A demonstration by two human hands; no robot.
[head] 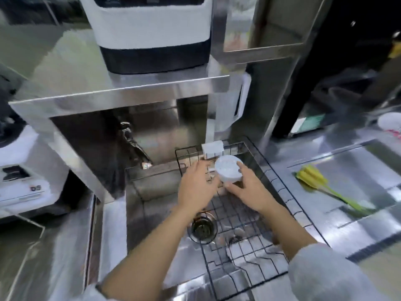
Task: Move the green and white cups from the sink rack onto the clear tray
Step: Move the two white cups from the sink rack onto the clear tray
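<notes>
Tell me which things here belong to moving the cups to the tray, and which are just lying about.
Part of the job:
white cup, held by the right hand
left hand, beside the cup
black wire sink rack

Just lying about:
yellow-green brush
faucet
sink drain
white appliance on the shelf

No green cup is visible.

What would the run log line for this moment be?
stage: pickup | right hand: holding white cup over rack | left hand: beside cup, contact unclear | green cup: unseen

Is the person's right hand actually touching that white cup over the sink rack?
Touching. The head view shows the right hand with its fingers wrapped against the side of the white cup, no gap between them.
</notes>
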